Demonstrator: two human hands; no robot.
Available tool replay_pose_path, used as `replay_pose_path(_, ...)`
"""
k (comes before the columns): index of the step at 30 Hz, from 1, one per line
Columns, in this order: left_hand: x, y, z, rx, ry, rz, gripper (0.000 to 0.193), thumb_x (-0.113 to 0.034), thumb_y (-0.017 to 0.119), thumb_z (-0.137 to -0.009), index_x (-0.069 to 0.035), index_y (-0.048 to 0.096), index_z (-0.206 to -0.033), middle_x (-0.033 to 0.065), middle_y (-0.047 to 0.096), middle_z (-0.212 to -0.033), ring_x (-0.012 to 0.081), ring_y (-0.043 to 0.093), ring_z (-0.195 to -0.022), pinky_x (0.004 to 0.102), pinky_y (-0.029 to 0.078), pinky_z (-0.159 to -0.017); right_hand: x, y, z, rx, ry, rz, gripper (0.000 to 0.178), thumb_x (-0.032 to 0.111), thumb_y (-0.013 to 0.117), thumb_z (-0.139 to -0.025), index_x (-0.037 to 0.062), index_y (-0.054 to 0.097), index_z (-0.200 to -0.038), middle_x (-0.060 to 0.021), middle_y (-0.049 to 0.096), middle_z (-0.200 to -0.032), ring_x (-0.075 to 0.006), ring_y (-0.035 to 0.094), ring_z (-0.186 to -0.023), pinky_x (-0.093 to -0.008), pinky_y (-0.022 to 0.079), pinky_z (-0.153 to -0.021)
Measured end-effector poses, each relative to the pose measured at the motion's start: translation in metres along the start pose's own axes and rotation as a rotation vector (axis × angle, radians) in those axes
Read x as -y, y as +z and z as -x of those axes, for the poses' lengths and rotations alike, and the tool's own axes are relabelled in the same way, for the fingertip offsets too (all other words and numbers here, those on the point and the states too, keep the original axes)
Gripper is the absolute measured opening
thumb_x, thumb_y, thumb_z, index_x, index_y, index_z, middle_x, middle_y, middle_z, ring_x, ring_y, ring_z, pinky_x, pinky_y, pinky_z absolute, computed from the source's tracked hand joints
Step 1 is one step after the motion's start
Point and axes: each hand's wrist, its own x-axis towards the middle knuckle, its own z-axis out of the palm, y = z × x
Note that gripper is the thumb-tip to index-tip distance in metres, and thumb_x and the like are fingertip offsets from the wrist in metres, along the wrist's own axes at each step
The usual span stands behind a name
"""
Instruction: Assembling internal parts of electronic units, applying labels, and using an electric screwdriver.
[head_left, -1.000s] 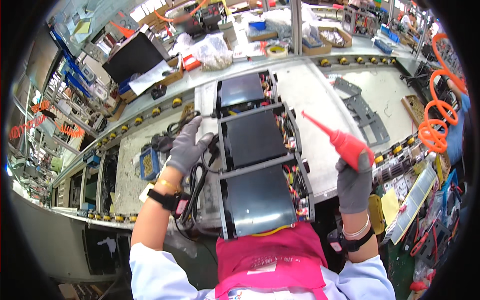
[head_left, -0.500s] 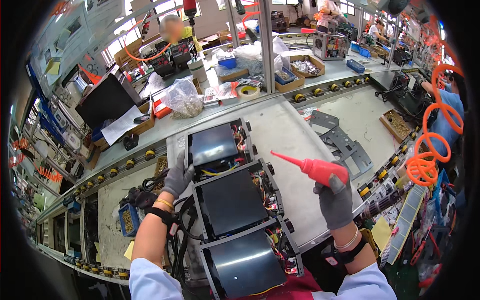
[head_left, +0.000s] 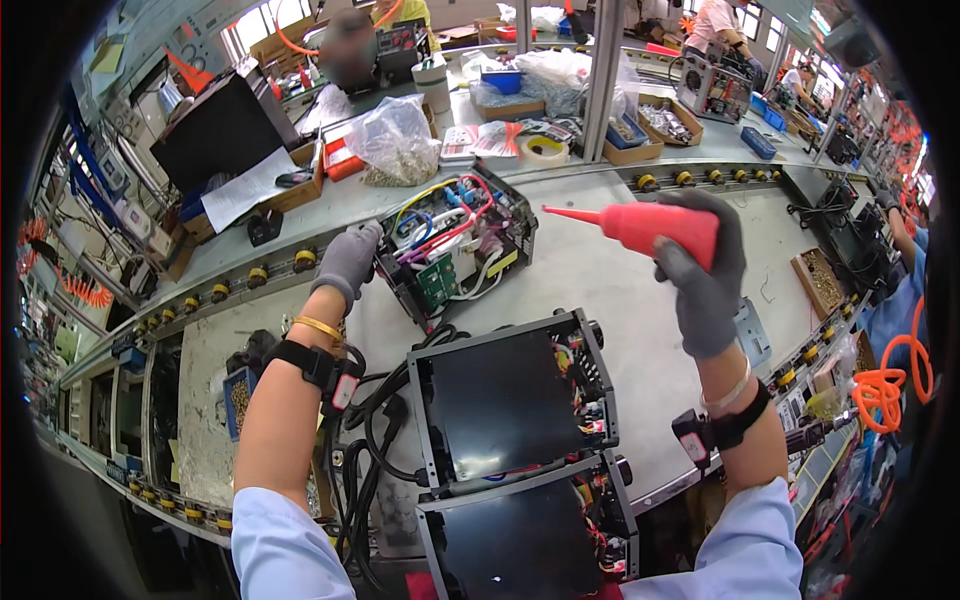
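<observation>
My gloved right hand (head_left: 705, 280) is wrapped around a red squeeze bottle (head_left: 655, 228) held in the air, its thin nozzle pointing left. That tip is to the right of an electronic unit (head_left: 470, 240), apart from it in the picture. The unit is tipped up, so its coloured wires and a green circuit board (head_left: 436, 282) show. At its left edge my gloved left hand (head_left: 350, 265) is closed, holding the casing; the fingertips are partly hidden. Nearer to me lie two similar units with dark, smooth panels, a middle one (head_left: 500, 400) and a front one (head_left: 520, 540).
Black cables (head_left: 365, 440) lie left of the units. A roller conveyor edge (head_left: 258, 277) borders the bench. Beyond stand a bag of small parts (head_left: 390, 145), a tape roll (head_left: 544, 150) and boxes. An orange coiled hose (head_left: 885, 395) hangs at right, near another person's arm (head_left: 903, 235).
The farthest unit has been tipped up by my left hand, exposing its inside. My right hand has risen with the red bottle and turned. The view has shifted.
</observation>
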Motion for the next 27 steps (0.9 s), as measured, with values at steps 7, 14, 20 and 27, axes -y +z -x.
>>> replay_pose_path(7,-0.024,-0.001,0.033,-0.118,-0.018,-0.052,0.056,-0.047,0.044,-0.093,0.005,0.062,-0.089,0.0272,0.062,-0.076,0.0434,0.061,-0.078,0.0458,0.045,-0.072,-0.027,0.051,-0.035,0.131,-0.419,0.314,0.042,0.011,0.080,-0.073,0.0067,0.057,-0.107,-0.0079,0.066,-0.098,-0.0186,0.064,-0.090,-0.0308,0.052,-0.080)
replay_pose_path(14,-0.045,0.003,0.062,-0.240,0.048,-0.154,0.050,-0.047,0.045,-0.094,0.001,0.055,-0.100,0.0264,0.065,-0.088,0.0445,0.062,-0.087,0.0481,0.047,-0.077,-0.041,0.084,-0.048,0.216,-0.509,0.394,0.041,0.013,0.079,-0.071,0.0087,0.058,-0.105,-0.0100,0.066,-0.094,-0.0272,0.066,-0.085,-0.0355,0.054,-0.074)
replay_pose_path(20,-0.059,0.008,0.077,-0.239,0.038,-0.256,0.052,-0.049,0.042,-0.095,0.000,0.058,-0.104,0.0275,0.065,-0.088,0.0449,0.062,-0.088,0.0504,0.048,-0.078,-0.045,0.093,-0.055,0.268,-0.455,0.486,0.038,0.013,0.078,-0.072,0.0094,0.057,-0.103,-0.0113,0.066,-0.094,-0.0305,0.066,-0.086,-0.0372,0.054,-0.074)
replay_pose_path(27,-0.064,0.009,0.085,-0.245,0.046,-0.251,0.054,-0.051,0.041,-0.094,-0.001,0.059,-0.103,0.0277,0.065,-0.088,0.0448,0.063,-0.087,0.0509,0.048,-0.077,-0.060,0.088,-0.045,0.243,-0.559,0.467,0.037,0.010,0.078,-0.070,0.0087,0.057,-0.101,-0.0118,0.066,-0.094,-0.0316,0.067,-0.083,-0.0370,0.055,-0.070)
